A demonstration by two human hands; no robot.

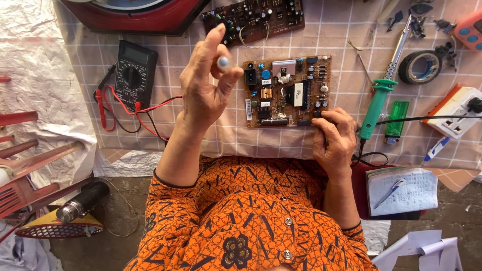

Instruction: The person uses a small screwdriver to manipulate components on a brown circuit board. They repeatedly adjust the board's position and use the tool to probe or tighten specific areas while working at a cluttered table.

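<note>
My left hand is raised above the table and pinches a small grey-blue cylindrical part between thumb and fingers. To its right a brown circuit board with many components lies flat on the checked cloth. My right hand rests at the board's lower right corner, fingers curled on its edge. A green-handled soldering iron lies just right of that hand.
A black multimeter with red and black leads sits at the left. A second board lies at the top. Black tape roll, green lighter, white power strip and notebook with pen are at the right.
</note>
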